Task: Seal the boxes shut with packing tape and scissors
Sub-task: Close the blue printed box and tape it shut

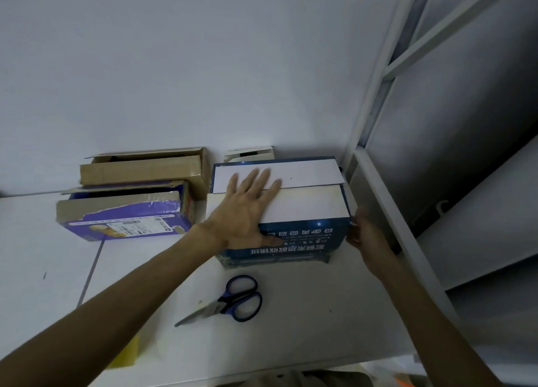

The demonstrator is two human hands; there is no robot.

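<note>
Scissors (222, 303) near blue box (308, 239); L hand (247, 209) flat on top, R hand (364, 235) at rt side, grip unclear.

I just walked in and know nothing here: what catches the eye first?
The left hand lies flat on the closed white flaps of the blue box by the wall, while the right hand touches its right side. Blue-handled scissors lie on the white table just in front; a purple box and a brown box stand to the left, flaps open.
</note>
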